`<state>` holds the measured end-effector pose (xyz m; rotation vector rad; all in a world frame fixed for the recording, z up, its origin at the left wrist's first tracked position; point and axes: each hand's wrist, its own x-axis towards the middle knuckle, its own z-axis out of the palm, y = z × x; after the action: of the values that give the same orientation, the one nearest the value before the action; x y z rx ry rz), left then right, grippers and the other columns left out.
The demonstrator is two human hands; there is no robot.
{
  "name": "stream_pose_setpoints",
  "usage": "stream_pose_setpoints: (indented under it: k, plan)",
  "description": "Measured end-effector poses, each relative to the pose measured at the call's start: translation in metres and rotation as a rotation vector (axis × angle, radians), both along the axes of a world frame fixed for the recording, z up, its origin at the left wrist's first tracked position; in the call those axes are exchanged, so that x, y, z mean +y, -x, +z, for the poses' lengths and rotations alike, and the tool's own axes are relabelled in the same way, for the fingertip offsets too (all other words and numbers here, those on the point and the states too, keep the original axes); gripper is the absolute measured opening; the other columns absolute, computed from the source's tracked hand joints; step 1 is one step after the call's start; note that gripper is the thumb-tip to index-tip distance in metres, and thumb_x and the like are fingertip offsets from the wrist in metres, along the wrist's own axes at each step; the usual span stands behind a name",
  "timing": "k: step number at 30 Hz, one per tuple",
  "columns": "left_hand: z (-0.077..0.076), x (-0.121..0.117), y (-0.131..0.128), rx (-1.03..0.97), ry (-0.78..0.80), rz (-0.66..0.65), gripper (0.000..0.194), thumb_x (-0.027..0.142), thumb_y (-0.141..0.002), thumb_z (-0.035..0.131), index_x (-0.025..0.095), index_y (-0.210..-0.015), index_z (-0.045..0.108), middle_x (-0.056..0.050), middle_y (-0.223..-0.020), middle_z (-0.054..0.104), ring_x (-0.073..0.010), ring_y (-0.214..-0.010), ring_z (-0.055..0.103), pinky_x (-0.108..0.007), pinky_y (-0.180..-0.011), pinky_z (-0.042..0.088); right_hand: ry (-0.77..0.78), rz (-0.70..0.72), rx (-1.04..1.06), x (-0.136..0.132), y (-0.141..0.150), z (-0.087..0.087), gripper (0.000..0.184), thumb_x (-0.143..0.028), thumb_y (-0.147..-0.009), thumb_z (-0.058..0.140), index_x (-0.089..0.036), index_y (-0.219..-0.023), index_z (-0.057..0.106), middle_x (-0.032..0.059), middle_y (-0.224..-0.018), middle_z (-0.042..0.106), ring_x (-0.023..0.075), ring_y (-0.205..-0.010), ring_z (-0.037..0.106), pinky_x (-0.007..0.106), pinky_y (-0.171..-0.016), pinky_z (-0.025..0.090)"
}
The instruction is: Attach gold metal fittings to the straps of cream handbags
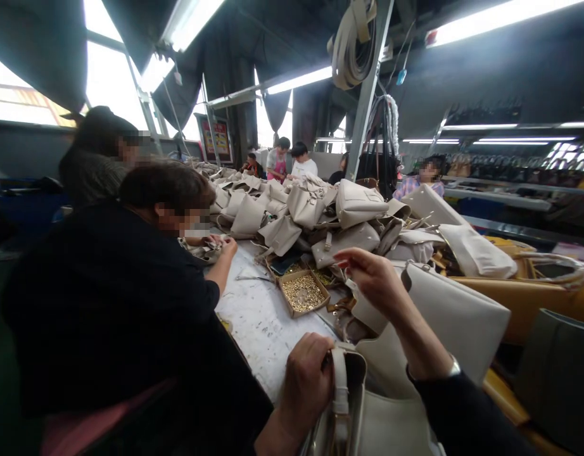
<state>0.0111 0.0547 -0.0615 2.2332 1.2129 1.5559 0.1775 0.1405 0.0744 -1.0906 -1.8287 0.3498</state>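
A cream handbag stands upright at the lower middle, its strap with a buckle running down the near side. My left hand is closed around the bag's top edge beside the strap. Above the bag, my right hand is raised in the air, fingers curled in toward the thumb. Anything small between those fingertips is too fine to make out. Left of my right hand, a shallow cardboard box full of small gold metal pieces rests on the white tabletop.
Cream bags lie heaped along the table. A large cream bag and mustard-coloured bags stand at my right. Close on the left, a person in black works with both hands at the table. Other people sit farther back.
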Motion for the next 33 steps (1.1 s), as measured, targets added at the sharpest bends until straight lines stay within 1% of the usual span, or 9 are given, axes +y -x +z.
stream_pose_setpoints:
  k: [2, 6, 11, 15, 19, 23, 26, 29, 33]
  plan:
    - [-0.003, -0.001, 0.0, -0.013, -0.03, 0.008, 0.016, 0.005, -0.088, 0.055, 0.021, -0.087, 0.061, -0.003, -0.078, 0.065, -0.02, -0.076, 0.063, -0.028, -0.065, 0.047, 0.074, 0.007, -0.008, 0.038, 0.015, -0.006, 0.04, -0.009, -0.084, 0.046, -0.021, -0.109, 0.075, 0.003, -0.097, 0.079, 0.0169, -0.085, 0.074, 0.026, -0.075, 0.057]
    - [-0.011, -0.001, 0.005, -0.058, -0.015, 0.022, 0.013, 0.009, -0.091, 0.055, 0.021, -0.09, 0.06, -0.004, -0.081, 0.066, -0.0204, -0.078, 0.064, -0.028, -0.066, 0.048, 0.139, 0.015, -0.118, 0.094, 0.04, -0.034, 0.033, -0.012, -0.084, 0.053, -0.022, -0.105, 0.077, 0.0015, -0.091, 0.08, 0.0173, -0.084, 0.075, 0.024, -0.073, 0.056]
    - [-0.019, -0.002, 0.015, -0.125, -0.037, 0.098, 0.017, 0.005, -0.089, 0.054, 0.021, -0.091, 0.059, -0.003, -0.08, 0.064, -0.02, -0.075, 0.062, -0.028, -0.064, 0.046, 0.223, -0.056, -0.32, 0.133, 0.049, -0.064, 0.022, -0.017, -0.09, 0.062, -0.022, -0.101, 0.079, 0.0032, -0.097, 0.08, 0.0212, -0.093, 0.074, 0.029, -0.084, 0.055]
    - [-0.021, -0.003, 0.021, -0.145, -0.057, 0.1, 0.02, 0.002, -0.087, 0.053, 0.021, -0.092, 0.058, -0.003, -0.078, 0.064, -0.0196, -0.073, 0.06, -0.028, -0.063, 0.045, 0.308, -0.099, -0.489, 0.157, 0.055, -0.082, 0.017, -0.027, -0.1, 0.063, -0.019, -0.108, 0.075, 0.0061, -0.106, 0.077, 0.022, -0.101, 0.071, 0.04, -0.094, 0.055]
    - [-0.021, 0.0, 0.02, -0.147, -0.05, 0.094, 0.021, 0.001, -0.086, 0.055, 0.021, -0.092, 0.057, -0.003, -0.077, 0.064, -0.0197, -0.073, 0.059, -0.028, -0.063, 0.044, 0.387, -0.097, -0.68, 0.171, 0.066, -0.104, 0.025, -0.038, -0.102, 0.063, -0.017, -0.113, 0.07, 0.0071, -0.115, 0.072, 0.0227, -0.105, 0.069, 0.045, -0.095, 0.056]
    - [-0.022, 0.004, 0.018, -0.137, -0.053, 0.094, 0.023, -0.001, -0.083, 0.054, 0.02, -0.093, 0.056, -0.003, -0.077, 0.063, -0.0202, -0.073, 0.058, -0.029, -0.063, 0.044, 0.447, -0.066, -0.887, 0.17, 0.079, -0.131, 0.025, -0.037, -0.101, 0.066, -0.017, -0.115, 0.069, 0.0074, -0.117, 0.07, 0.0222, -0.102, 0.069, 0.042, -0.09, 0.058]
    - [-0.023, 0.006, 0.017, -0.123, -0.075, 0.094, 0.024, -0.001, -0.084, 0.053, 0.02, -0.095, 0.057, -0.003, -0.077, 0.064, -0.0203, -0.072, 0.058, -0.03, -0.063, 0.045, 0.435, -0.069, -1.007, 0.165, 0.085, -0.149, 0.028, -0.035, -0.101, 0.067, -0.016, -0.121, 0.066, 0.0095, -0.122, 0.067, 0.0236, -0.106, 0.068, 0.044, -0.092, 0.058]
    - [-0.026, 0.007, 0.017, -0.149, -0.099, 0.088, 0.025, 0.0, -0.084, 0.052, 0.019, -0.097, 0.058, -0.004, -0.078, 0.065, -0.0204, -0.073, 0.059, -0.031, -0.065, 0.046, 0.395, -0.077, -1.081, 0.162, 0.087, -0.159, 0.029, -0.034, -0.1, 0.067, -0.015, -0.123, 0.065, 0.0108, -0.125, 0.066, 0.0248, -0.109, 0.067, 0.045, -0.094, 0.058]
    - [-0.028, 0.007, 0.017, -0.165, -0.087, 0.077, 0.024, 0.001, -0.083, 0.054, 0.019, -0.097, 0.06, -0.004, -0.079, 0.066, -0.0207, -0.074, 0.06, -0.031, -0.065, 0.047, 0.36, -0.095, -1.13, 0.16, 0.087, -0.163, 0.028, -0.035, -0.101, 0.066, -0.016, -0.121, 0.066, 0.0099, -0.124, 0.067, 0.0243, -0.108, 0.067, 0.045, -0.093, 0.058]
